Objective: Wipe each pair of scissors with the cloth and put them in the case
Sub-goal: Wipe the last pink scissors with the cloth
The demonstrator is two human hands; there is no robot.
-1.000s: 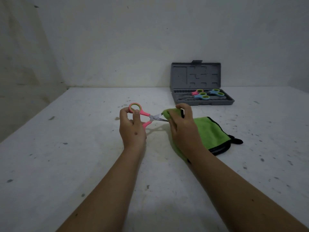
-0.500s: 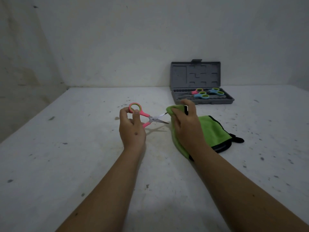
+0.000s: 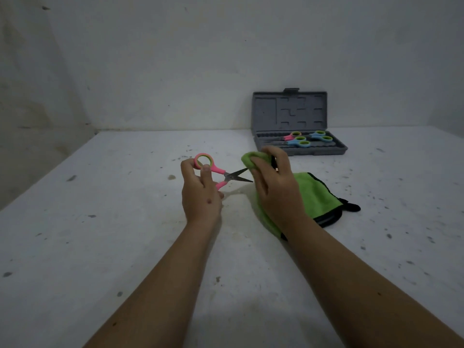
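While three pairs already lie in the grey case [image 3: 336,149] at the desk's [image 3: 100,222] far side, one pair is left.

Green cloth [image 3: 319,194] trails on the desk, bunched in the right hand [image 3: 273,187], whose fingers grip it at the blade tips. Left hand [image 3: 200,194] fingers hold the pink scissors [image 3: 221,173], blades apart, above the desk. Nothing blocks the case.
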